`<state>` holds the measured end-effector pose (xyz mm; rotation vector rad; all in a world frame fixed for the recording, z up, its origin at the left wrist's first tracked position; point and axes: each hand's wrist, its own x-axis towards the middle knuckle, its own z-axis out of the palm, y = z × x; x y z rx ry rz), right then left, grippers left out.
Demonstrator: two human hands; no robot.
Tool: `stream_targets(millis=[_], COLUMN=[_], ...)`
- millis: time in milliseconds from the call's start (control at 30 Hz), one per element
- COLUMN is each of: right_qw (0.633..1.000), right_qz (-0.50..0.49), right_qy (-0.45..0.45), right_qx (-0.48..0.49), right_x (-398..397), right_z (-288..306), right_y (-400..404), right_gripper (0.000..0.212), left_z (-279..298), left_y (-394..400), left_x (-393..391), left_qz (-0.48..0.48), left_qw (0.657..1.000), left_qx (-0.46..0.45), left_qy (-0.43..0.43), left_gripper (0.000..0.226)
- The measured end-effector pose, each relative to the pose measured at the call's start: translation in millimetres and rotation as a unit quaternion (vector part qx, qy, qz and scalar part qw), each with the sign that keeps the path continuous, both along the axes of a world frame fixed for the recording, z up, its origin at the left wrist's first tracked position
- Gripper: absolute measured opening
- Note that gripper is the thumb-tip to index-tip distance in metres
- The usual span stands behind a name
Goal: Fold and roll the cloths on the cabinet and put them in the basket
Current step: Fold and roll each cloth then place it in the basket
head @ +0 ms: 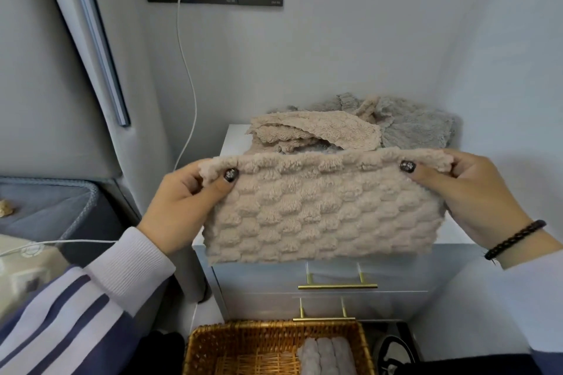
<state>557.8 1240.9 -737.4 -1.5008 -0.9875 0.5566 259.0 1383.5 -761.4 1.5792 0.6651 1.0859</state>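
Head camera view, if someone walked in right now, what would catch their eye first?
First, the beige textured cloth stretched at centre frame, pinched at its top corners by the left hand and the right hand. Behind it, a heap of beige and grey cloths lies on the white cabinet. At the bottom, a wicker basket holds grey rolled cloths.

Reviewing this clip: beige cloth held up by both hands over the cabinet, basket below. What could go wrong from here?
1. The beige cloth hangs in the air, pinched only at its top corners by the left hand and right hand; a slip could drop it unrolled into the basket.
2. The loose pile of cloths takes up much of the cabinet top, so little flat space seems left for rolling, and cloths could be pushed off.
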Motion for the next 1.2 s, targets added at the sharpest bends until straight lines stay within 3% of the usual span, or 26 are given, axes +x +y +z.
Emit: stream_targets(millis=[67, 133, 200, 267, 567, 833, 900, 1100, 1200], right_qw=[0.999, 0.994, 0.968, 0.946, 0.946, 0.965, 0.960, 0.932, 0.934], right_qz=[-0.026, -0.068, -0.100, -0.116, -0.165, -0.147, -0.148, -0.135, -0.077], right_qy=[0.027, -0.062, -0.195, -0.261, -0.258, -0.173, -0.170, -0.200, -0.148], right_qx=[-0.008, -0.066, -0.126, -0.151, -0.101, -0.135, -0.168, -0.270, -0.316], right_x=[-2.2, -2.8, -4.3, -6.2, -7.1, -7.0, -7.1, -4.2, -3.5], right_z=[-2.6, -11.6, -22.1, -29.5, -23.3, -26.8, -36.2, -47.7, -43.2], right_y=[4.9, 15.2, 25.4, 32.7, 39.8, 45.8, 51.1, 52.4, 50.1], right_gripper=[0.034, 0.030, 0.040, 0.043, 0.051, 0.054, 0.054, 0.047, 0.036], left_z=[2.1, -3.5, -15.4, -26.0, -29.6, -31.5, -37.6, -52.3, -50.7], left_y=[-0.4, 4.0, 12.6, 17.7, 18.6, 22.0, 27.0, 38.3, 38.6], left_x=[5.2, 10.3, 16.1, 22.9, 33.9, 23.9, 18.7, 20.0, 25.3], left_qz=[0.028, 0.050, 0.064, 0.069, 0.081, 0.118, 0.126, 0.212, 0.213], left_qw=[0.998, 0.995, 0.989, 0.980, 0.965, 0.969, 0.968, 0.941, 0.934], left_qx=[-0.051, -0.082, -0.114, -0.154, -0.237, -0.198, -0.181, -0.126, -0.096], left_qy=[-0.018, 0.018, 0.071, 0.108, 0.076, 0.090, 0.120, 0.233, 0.271], left_gripper=[0.015, 0.014, 0.021, 0.031, 0.036, 0.058, 0.065, 0.046, 0.037])
